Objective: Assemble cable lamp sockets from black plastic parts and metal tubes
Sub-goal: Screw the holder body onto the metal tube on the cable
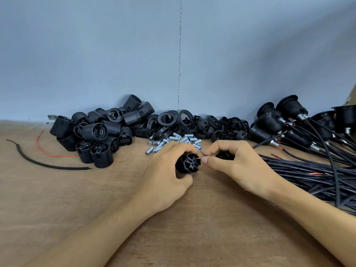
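Left hand [165,170] grips a black socket [189,164], terminals showing; right hand [237,166] pinches a red wire [199,158], half hiding another part [223,156].

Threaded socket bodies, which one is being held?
The threaded socket body gripped by the left hand, terminal end showing, red wire at it; the rest lie in the pile back left.

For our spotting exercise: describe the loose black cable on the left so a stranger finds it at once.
On the table, look left of the ribbed socket pile. The black cable lies in a long curve beside a thin red wire; unlike the bundle at right, it lies alone, unattached.
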A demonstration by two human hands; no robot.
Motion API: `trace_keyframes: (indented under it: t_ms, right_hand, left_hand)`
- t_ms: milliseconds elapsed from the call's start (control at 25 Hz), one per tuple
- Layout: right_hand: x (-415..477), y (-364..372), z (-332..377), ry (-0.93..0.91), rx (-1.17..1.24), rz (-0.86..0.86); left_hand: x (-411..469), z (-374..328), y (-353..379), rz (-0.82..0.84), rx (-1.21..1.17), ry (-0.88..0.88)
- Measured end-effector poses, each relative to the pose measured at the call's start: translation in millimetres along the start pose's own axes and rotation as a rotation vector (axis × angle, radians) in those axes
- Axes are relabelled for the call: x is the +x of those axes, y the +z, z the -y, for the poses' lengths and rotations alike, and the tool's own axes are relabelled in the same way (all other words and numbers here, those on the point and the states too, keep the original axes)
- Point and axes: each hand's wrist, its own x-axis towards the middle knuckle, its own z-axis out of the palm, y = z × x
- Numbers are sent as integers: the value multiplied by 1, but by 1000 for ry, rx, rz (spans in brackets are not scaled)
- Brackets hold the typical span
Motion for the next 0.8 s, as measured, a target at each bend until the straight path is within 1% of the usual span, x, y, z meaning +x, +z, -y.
trace_keyframes:
  t_ms: [560,800]
  right_hand:
    - [1,1,-2,-10,-126,-46]
    - [2,0,-3,-14,-129,-45]
  left_hand:
    - [-1,-3,-1,-19,81,12]
    - [-1,-5,-1,-6,84,-5]
